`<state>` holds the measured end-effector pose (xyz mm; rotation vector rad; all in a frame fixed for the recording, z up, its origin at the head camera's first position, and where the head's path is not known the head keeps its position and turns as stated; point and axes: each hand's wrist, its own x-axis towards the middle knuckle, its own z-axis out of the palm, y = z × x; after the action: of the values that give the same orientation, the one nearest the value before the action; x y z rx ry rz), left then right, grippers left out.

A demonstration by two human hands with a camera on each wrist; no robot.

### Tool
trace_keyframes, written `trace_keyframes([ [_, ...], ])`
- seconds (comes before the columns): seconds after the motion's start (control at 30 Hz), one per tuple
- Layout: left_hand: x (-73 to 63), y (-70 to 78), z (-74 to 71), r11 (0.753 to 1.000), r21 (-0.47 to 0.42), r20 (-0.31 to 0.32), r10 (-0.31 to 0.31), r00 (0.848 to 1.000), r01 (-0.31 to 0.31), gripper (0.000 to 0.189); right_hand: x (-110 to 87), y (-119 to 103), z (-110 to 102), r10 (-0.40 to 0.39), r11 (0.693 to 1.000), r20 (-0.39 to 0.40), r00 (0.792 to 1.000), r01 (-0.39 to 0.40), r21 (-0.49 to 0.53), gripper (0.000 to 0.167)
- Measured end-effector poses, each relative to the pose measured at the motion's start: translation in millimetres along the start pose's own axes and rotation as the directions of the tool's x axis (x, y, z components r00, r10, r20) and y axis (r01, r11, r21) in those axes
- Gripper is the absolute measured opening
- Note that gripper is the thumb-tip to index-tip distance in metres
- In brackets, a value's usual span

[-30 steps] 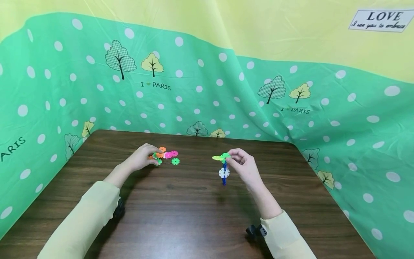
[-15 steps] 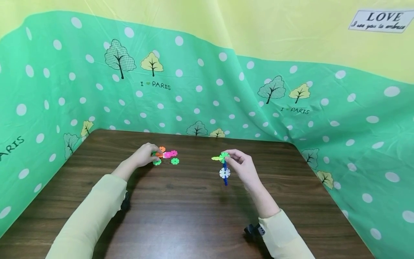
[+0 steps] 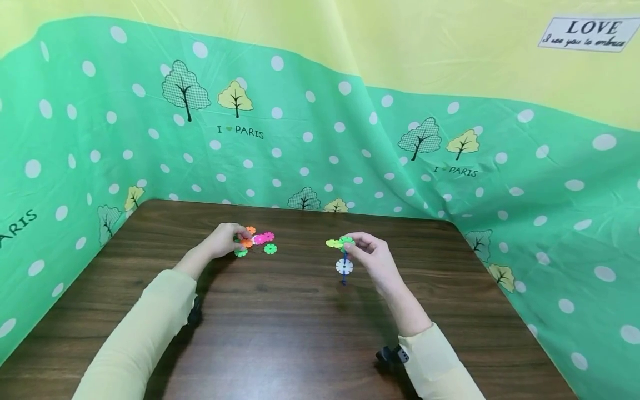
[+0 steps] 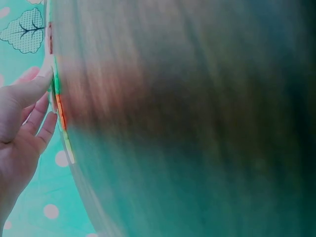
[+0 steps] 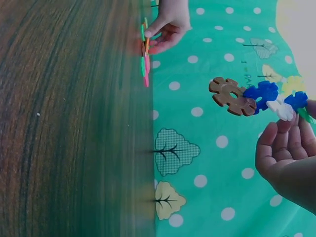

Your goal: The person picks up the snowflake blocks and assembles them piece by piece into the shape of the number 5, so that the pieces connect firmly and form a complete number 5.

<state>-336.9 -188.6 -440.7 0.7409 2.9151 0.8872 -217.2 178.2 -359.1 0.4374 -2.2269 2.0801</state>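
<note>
My right hand point(image 3: 375, 258) pinches a chain of interlocking snowflake discs above the table by its green disc point(image 3: 346, 241). A yellow disc point(image 3: 333, 243) juts out to the left; a white disc point(image 3: 344, 266) hangs below. The right wrist view shows blue discs point(image 5: 264, 91) in the chain and a brown disc point(image 5: 242, 108) at its far end. At the back left, my left hand point(image 3: 224, 240) touches loose discs with thumb and fingertips. Beside the thumb are an orange disc point(image 3: 246, 243) and a green disc point(image 3: 241, 253); the fingers partly cover the group.
Pink discs point(image 3: 260, 239), another orange disc point(image 3: 251, 230) and another green disc point(image 3: 270, 249) lie right of my left hand. The brown wooden table point(image 3: 280, 333) ends at a green dotted cloth point(image 3: 310, 161) behind and at both sides.
The green disc by my left thumb has slid slightly left, and more orange shows beside the fingers. The chain in my right hand has turned and shifted a little left.
</note>
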Motion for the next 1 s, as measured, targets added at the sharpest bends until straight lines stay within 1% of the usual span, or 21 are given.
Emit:
trace_keyframes([
  [0.13, 0.2, 0.4, 0.5, 0.999, -0.021, 0.021, -0.023, 1.0, 0.024, 0.028, 0.5, 0.7, 1.0, 0.001, 1.0, 0.011, 1.0, -0.001, 0.021, 0.017],
  [0.23, 0.2, 1.0, 0.9, 1.0, -0.02, 0.023, -0.024, 0.999, 0.024, 0.03, 0.6, 0.4, 1.2, 0.01, 0.999, 0.018, 1.0, -0.011, 0.048, 0.012],
  [0.33, -1.3, 1.7, 0.8, 1.0, -0.014, 0.006, -0.002, 1.0, 0.002, 0.031, 0.3, -0.6, 1.6, 0.026, 0.996, 0.029, 0.999, -0.028, 0.08, 0.01],
  [0.47, -3.5, 2.9, -0.2, 0.999, -0.04, -0.029, 0.009, 1.0, -0.01, 0.029, -0.4, -2.4, 1.9, 0.045, 0.992, 0.043, 0.998, -0.049, 0.112, 0.012],
  [0.57, -4.9, 5.3, -2.2, 0.998, -0.065, -0.053, 0.015, 0.998, -0.018, 0.03, -0.7, -3.1, 1.8, 0.043, 0.991, 0.054, 0.998, -0.049, 0.122, 0.012],
  [0.63, -5.4, 8.3, -3.8, 0.996, -0.079, -0.07, 0.029, 0.997, -0.034, 0.031, -0.6, -3.6, 2.0, 0.037, 0.991, 0.062, 0.997, -0.044, 0.126, 0.014],
  [0.77, -6.3, 15.1, -6.9, 0.991, -0.113, -0.107, 0.058, 0.993, -0.07, 0.032, -0.1, -3.5, 2.5, 0.03, 0.993, 0.064, 0.998, -0.037, 0.113, 0.019],
  [1.0, -8.7, 32.5, -13.1, 0.982, -0.163, -0.162, 0.065, 0.985, -0.092, 0.033, 0.7, -1.6, 2.6, 0.011, 0.999, 0.043, 0.999, -0.013, 0.049, 0.027],
])
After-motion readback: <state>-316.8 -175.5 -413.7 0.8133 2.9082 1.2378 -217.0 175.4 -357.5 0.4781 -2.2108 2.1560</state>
